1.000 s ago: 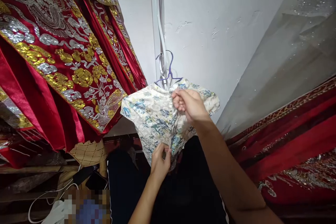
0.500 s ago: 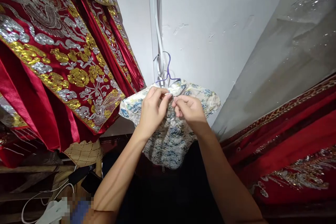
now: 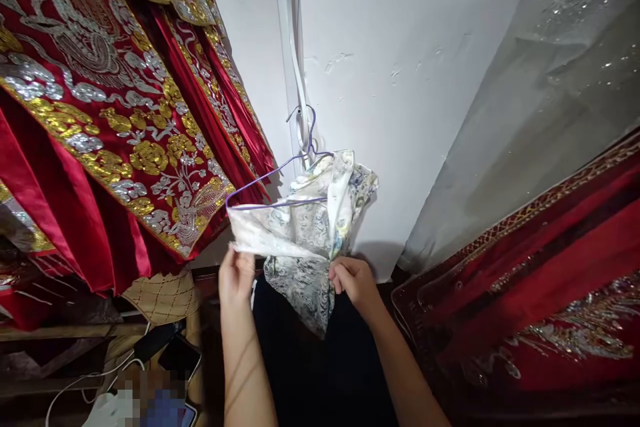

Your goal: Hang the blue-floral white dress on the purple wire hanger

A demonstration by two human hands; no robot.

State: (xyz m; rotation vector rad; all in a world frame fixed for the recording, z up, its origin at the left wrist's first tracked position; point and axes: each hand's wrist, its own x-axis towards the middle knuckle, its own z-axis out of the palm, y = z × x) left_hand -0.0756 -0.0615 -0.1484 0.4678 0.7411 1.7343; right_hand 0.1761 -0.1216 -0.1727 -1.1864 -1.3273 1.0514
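A small cream garment with blue and gold flower print [image 3: 305, 227] hangs half off a thin purple wire hanger [image 3: 270, 180], which hooks on a white strap on the wall [image 3: 295, 67]. The hanger's left arm is bare. My left hand [image 3: 236, 277] is closed on the garment's lower left edge. My right hand [image 3: 353, 280] is closed on its lower right side. The cloth sags between both hands, below the hanger.
Red robes with gold and silver embroidery [image 3: 110, 120] hang close on the left. More red embroidered cloth [image 3: 540, 280] and a grey sequinned sheet [image 3: 540, 100] fill the right. Phones [image 3: 175, 353] and white cables [image 3: 75, 387] lie on a wooden shelf at lower left.
Both hands have dropped from the garment's collar to its lower edges. The garment has slid partly off the hanger, baring the hanger's left arm.
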